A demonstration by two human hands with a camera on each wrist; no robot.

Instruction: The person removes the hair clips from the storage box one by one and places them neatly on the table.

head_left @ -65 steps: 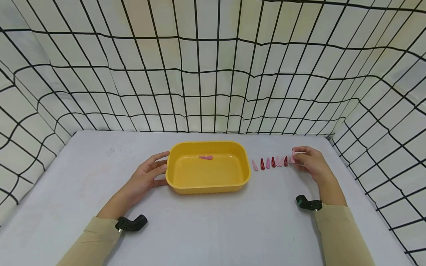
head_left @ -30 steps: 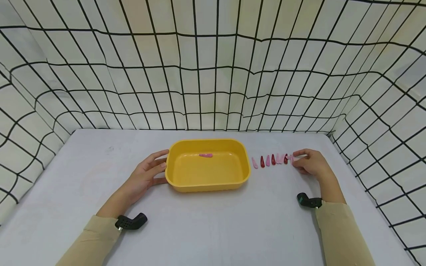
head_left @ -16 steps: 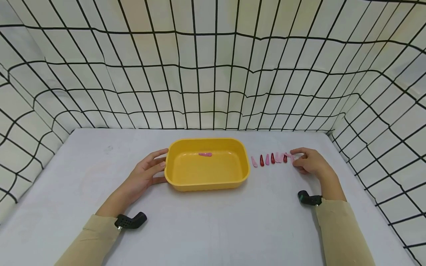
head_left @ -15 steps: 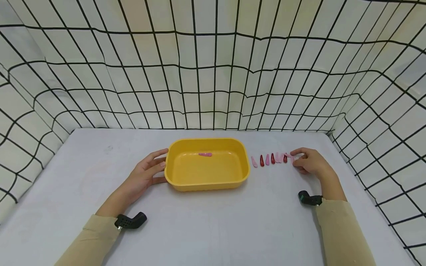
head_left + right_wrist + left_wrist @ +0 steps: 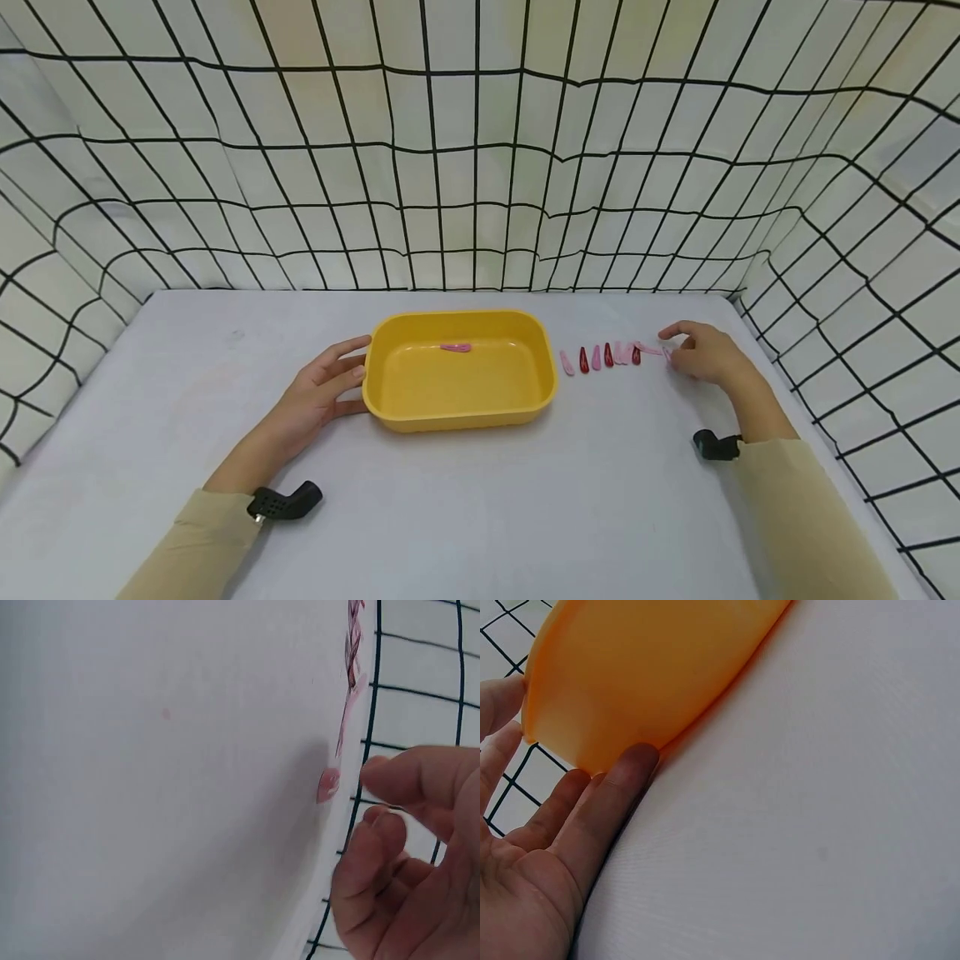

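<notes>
My left hand (image 5: 315,392) touches the left end of a yellow tray (image 5: 461,422) with loosely extended fingers. Those fingertips lie against the orange-looking tray wall (image 5: 667,667) in the left wrist view. One pink hair clip (image 5: 455,347) lies inside the tray. To its right runs a row of hair clips, among them a pale pink clip (image 5: 567,363) and a dark red clip (image 5: 583,360). Another pink clip (image 5: 647,348) lies crosswise at the row's right end. My right hand (image 5: 708,358) hovers by the last pink clip (image 5: 328,785), thumb and forefinger apart, holding nothing.
A white table (image 5: 487,508) carries everything. Black netting (image 5: 475,150) over white sheeting rises along the back and both sides. A black wrist camera (image 5: 285,502) sits at the left cuff, and a matching wrist camera (image 5: 716,445) at the right cuff.
My right hand has let go of the pink clip and drawn slightly right, its fingers spreading. A pink clip now lies crosswise at the row's end. My left hand stays at the tray.
</notes>
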